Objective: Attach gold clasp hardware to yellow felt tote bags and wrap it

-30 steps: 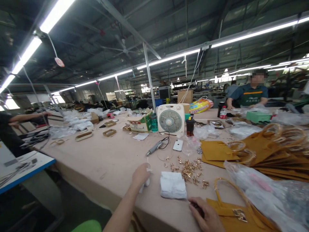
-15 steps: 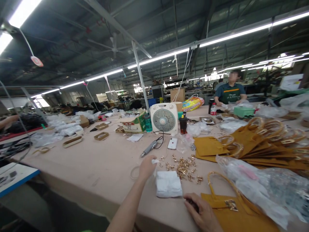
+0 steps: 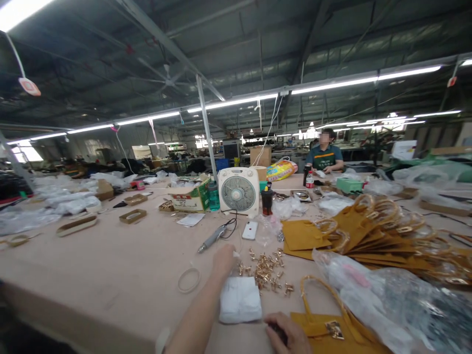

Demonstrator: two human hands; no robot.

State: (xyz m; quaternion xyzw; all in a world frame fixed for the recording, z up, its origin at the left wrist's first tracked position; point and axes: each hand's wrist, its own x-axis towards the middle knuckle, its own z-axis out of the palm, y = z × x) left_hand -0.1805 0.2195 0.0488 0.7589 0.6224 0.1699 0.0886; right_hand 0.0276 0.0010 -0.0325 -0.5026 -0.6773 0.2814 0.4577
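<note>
My left hand point(image 3: 223, 261) reaches over the table beyond a stack of thin white sheets point(image 3: 241, 300), its fingers closed on a small white piece point(image 3: 236, 254) that is mostly hidden. Just right of it lies a loose pile of small gold metal fasteners point(image 3: 266, 269). My right hand point(image 3: 289, 335) rests at the near edge of the stack, fingers curled round something dark that I cannot make out. Beside that hand lies a mustard-yellow handbag point(image 3: 313, 322) with a loop handle and a gold clasp under film.
A grey electric screwdriver point(image 3: 212, 239), a white phone point(image 3: 250, 230) and a box fan point(image 3: 239, 192) stand or lie beyond my hands. At right are piled yellow bags point(image 3: 354, 231) and clear plastic point(image 3: 391, 290). A white ring point(image 3: 189, 280) lies left. A co-worker point(image 3: 324, 155) sits across.
My view has turned slightly right and up, so the table things appear further left. Both hands stay near the white stack, the left still closed on the white piece.
</note>
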